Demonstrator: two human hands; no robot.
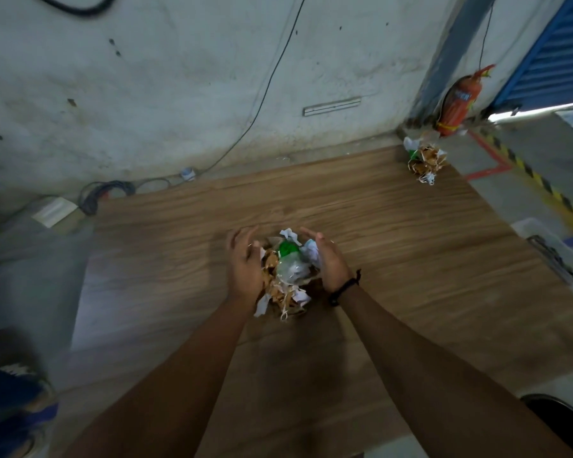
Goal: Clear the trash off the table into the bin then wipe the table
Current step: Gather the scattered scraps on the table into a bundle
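Two piles on table [377, 209]. Left hand [245, 269], right hand [331, 262] cup near pile [288, 269], fingers loose, no grip yet. Step: scooping trash. Next: squeeze, lift (far pile [425, 160] waits).
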